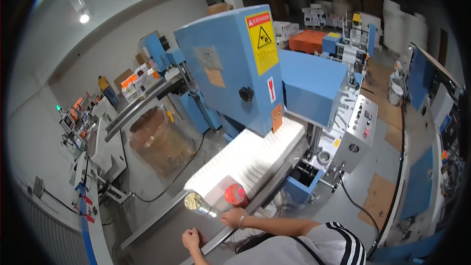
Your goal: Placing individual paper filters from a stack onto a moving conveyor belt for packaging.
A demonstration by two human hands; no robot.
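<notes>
My left hand (191,239) is curled into a loose fist at the bare metal trough (162,232), with nothing visible in it. Farther right, my right hand (234,217) has its fingers bent inward beside the clear, shiny end of a round container with pale cream pieces (195,201). Whether those fingers grip anything is hidden. Just beyond my right hand sits a red round item (236,195), against a white block at the near end of a long row of white folded sheets (245,154). The row runs out from under a blue machine housing.
The tall blue housing (221,64) bears a yellow warning label and black knob. A control panel with buttons (360,127) stands to its right. A plastic-lined brown carton (159,140) is on the floor at left. A black cable (360,203) crosses the floor at right.
</notes>
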